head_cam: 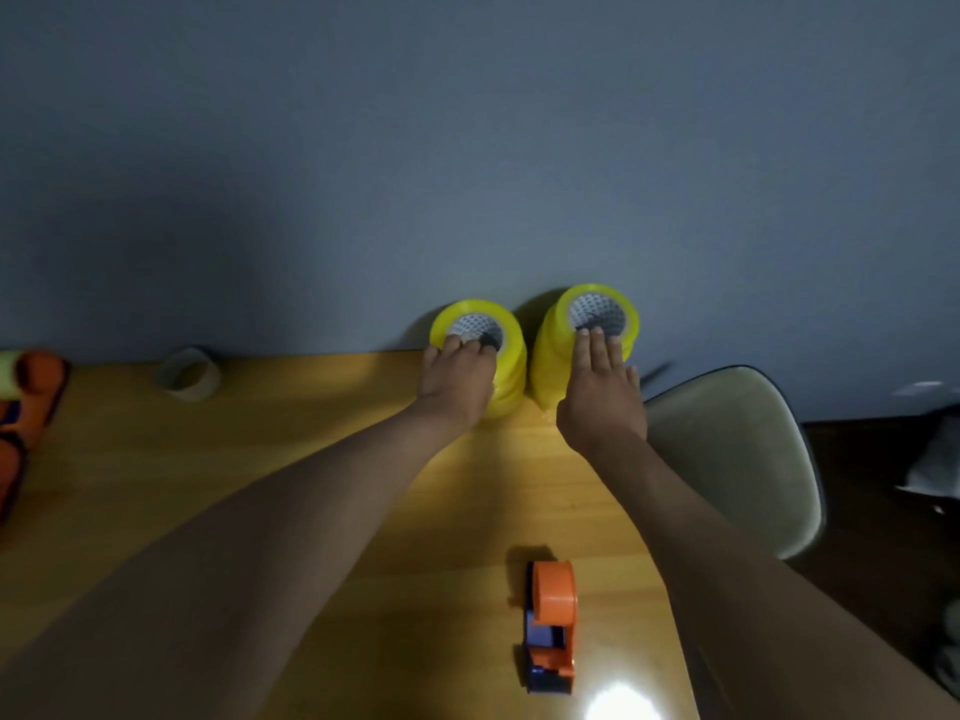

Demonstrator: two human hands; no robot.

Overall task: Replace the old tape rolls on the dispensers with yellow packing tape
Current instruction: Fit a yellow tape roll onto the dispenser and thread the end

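Two stacks of yellow packing tape rolls stand at the table's far edge against the wall. My left hand [457, 379] grips the top roll of the left stack [511, 350], fingers curled over its rim into the core. My right hand [600, 392] lies flat with straight fingers on the top rim of the right stack [550, 350]. An orange and blue tape dispenser [551, 626] lies on the wooden table [260, 433] near me, between my forearms, with no roll visible in it.
A nearly used-up tape core [188, 375] sits at the table's far left. More orange dispensers [26, 407] lie at the left edge. A pale chair [737, 459] stands right of the table. The grey wall runs directly behind the stacks.
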